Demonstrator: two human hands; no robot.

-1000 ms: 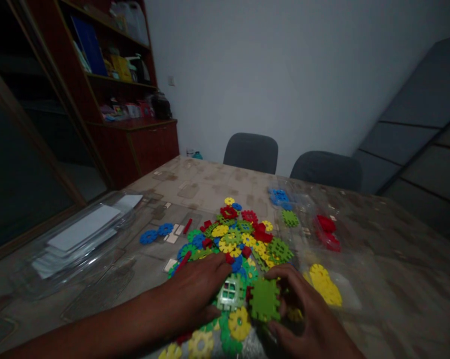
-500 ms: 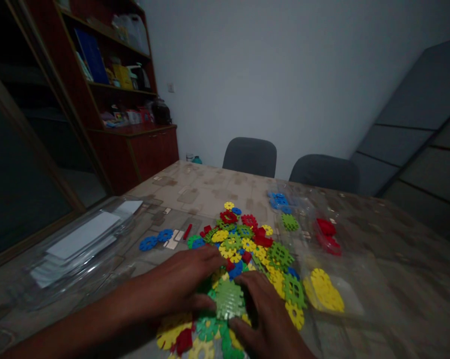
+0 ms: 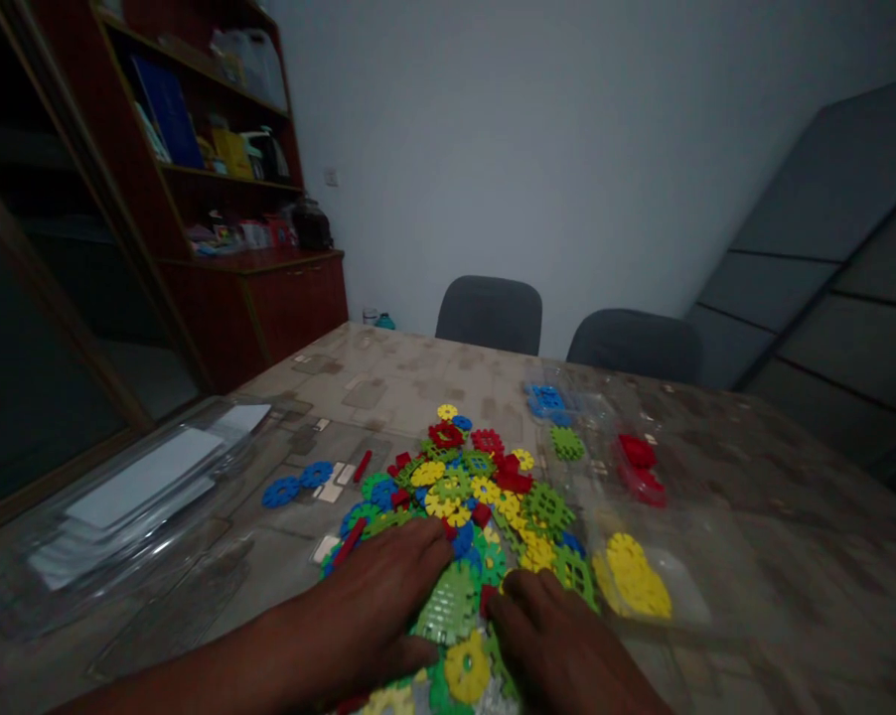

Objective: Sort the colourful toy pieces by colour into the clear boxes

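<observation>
A light green square interlocking block [image 3: 448,602] sits amid the pile of plastic building pieces in front of me. My left hand [image 3: 392,596] is closed along its left side, fingers above and thumb below. To the right, my right hand [image 3: 548,631] is low over the pile with its fingers curled down. A small red piece [image 3: 487,599] shows at those fingertips; whatever lies under them is hidden. Between my hands is a yellow flower-shaped disc [image 3: 467,667]. Green, yellow, blue and red pieces surround both hands.
Clear trays on the right hold yellow discs [image 3: 634,578], red pieces [image 3: 640,467] and blue squares [image 3: 546,399]. A green square [image 3: 566,443] lies near them. White cards [image 3: 146,479] rest in clear plastic on the left. Two grey chairs [image 3: 491,313] stand behind the table.
My right hand has left the green square block and moved right, its fingers now curled over the pile. My left hand stays at the block. The view has shifted slightly.
</observation>
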